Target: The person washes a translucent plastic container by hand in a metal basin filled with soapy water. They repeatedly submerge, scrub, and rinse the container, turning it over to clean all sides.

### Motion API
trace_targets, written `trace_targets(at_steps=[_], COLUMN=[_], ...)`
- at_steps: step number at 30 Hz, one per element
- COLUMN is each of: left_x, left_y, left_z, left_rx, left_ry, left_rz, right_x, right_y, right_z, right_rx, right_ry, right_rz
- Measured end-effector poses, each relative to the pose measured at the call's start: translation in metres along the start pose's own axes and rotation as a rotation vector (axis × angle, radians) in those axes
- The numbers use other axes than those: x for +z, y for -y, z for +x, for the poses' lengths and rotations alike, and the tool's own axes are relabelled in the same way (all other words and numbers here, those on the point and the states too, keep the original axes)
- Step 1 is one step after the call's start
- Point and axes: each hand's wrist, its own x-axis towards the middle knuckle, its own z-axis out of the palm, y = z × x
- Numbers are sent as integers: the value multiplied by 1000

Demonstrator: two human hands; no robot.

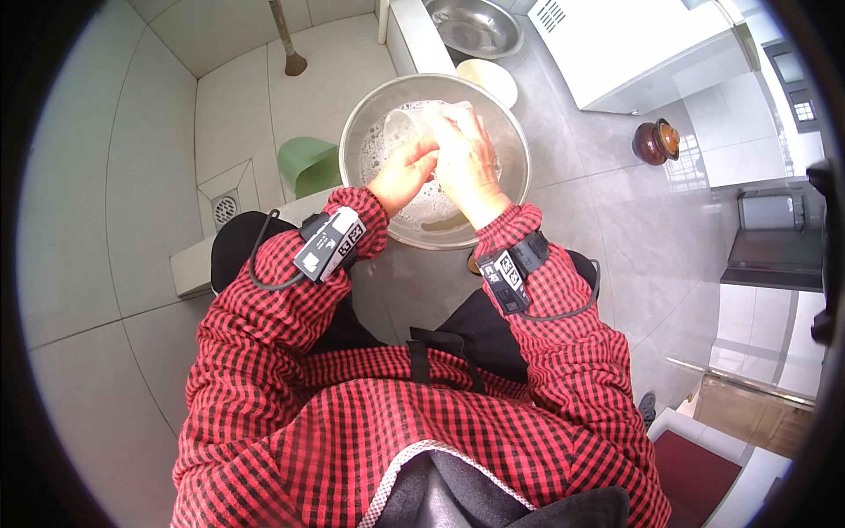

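A round stainless steel basin (353, 142) stands before me with cloudy, sudsy water (429, 208) in it. Over the water my left hand (408, 165) and my right hand (465, 155) press together, fingers curled. A wet white cloth (403, 125) is bunched between them; part of it spreads on the suds beyond my fingers. Bright glare and my knuckles hide much of the cloth, so its full shape is unclear.
Left of the basin sit a green plastic scoop (307, 162) and a floor drain (225, 209). Behind it are a pale round basin (492, 79) and another steel basin (475, 30). A lidded brown pot (653, 142) stands right, below a white cabinet (627, 53).
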Motion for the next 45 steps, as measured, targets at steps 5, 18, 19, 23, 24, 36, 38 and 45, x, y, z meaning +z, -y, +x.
trace_targets(at_steps=[5, 18, 19, 23, 24, 36, 38, 45], left_x=[-3, 1, 0, -1, -1, -6, -5, -2], left_y=[-10, -4, -3, -2, -3, 2, 3, -6], left_z=[2, 1, 2, 2, 2, 7, 2, -2], left_rx=[-58, 124, 102, 71, 70, 129, 137, 119], left_ry=[-68, -43, -54, -121, -128, -57, -55, -138], left_rz=[86, 613, 665, 742, 733, 651, 857, 1155], right_x=[3, 5, 6, 12, 13, 12, 10, 3], right_y=[1, -3, -2, 2, 1, -3, -3, 3], right_z=[-8, 1, 0, -7, -8, -1, 3, 8], right_rx=[-52, -24, 5, 80, 53, -138, -159, -58], right_ry=[-76, -96, -78, -100, -116, -52, 0, 174], right_rz=[145, 46, 67, 163, 189, 126, 102, -20])
